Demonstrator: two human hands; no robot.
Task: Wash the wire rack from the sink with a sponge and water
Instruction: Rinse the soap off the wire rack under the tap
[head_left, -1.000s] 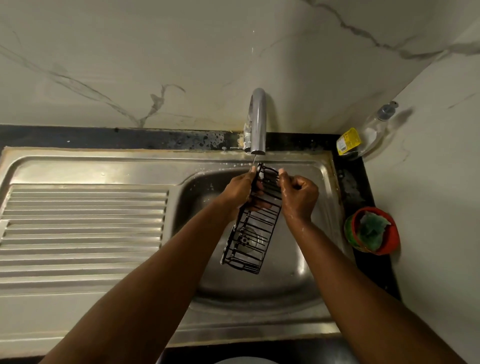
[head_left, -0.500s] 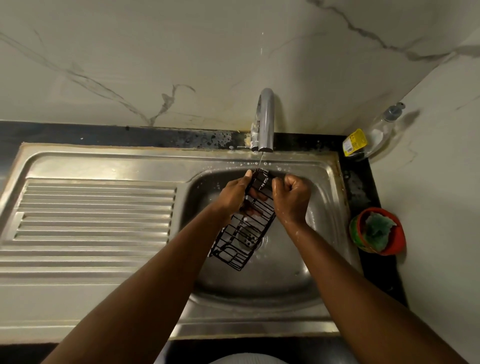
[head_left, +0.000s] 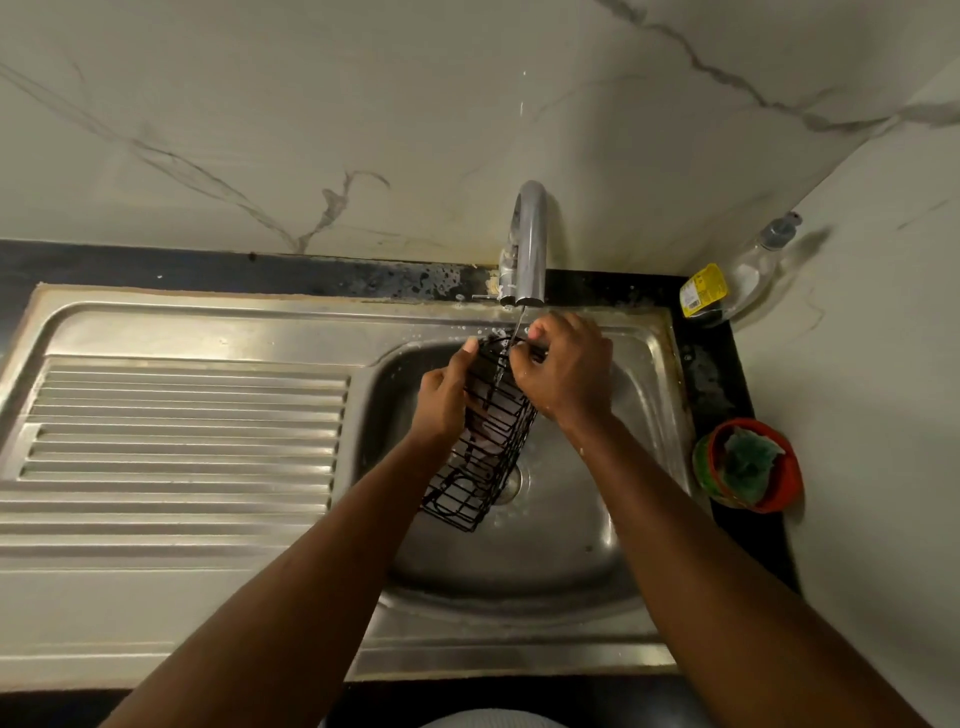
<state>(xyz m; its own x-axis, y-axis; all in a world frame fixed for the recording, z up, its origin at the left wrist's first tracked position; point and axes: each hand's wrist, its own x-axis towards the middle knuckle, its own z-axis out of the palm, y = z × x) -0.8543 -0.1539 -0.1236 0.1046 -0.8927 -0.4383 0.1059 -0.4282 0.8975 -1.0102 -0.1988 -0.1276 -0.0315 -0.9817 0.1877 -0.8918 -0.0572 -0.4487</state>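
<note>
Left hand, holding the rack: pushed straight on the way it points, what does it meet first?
The left hand points up-right along the wire rack; first in line looks like the tap spout, with the right hand just beside. Depth is unclear; it might pass underneath.

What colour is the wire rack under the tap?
Black. The wire rack shows best in the head view.

Tap (head_left: 529, 244) overhead — drainboard (head_left: 182, 441) open
</note>
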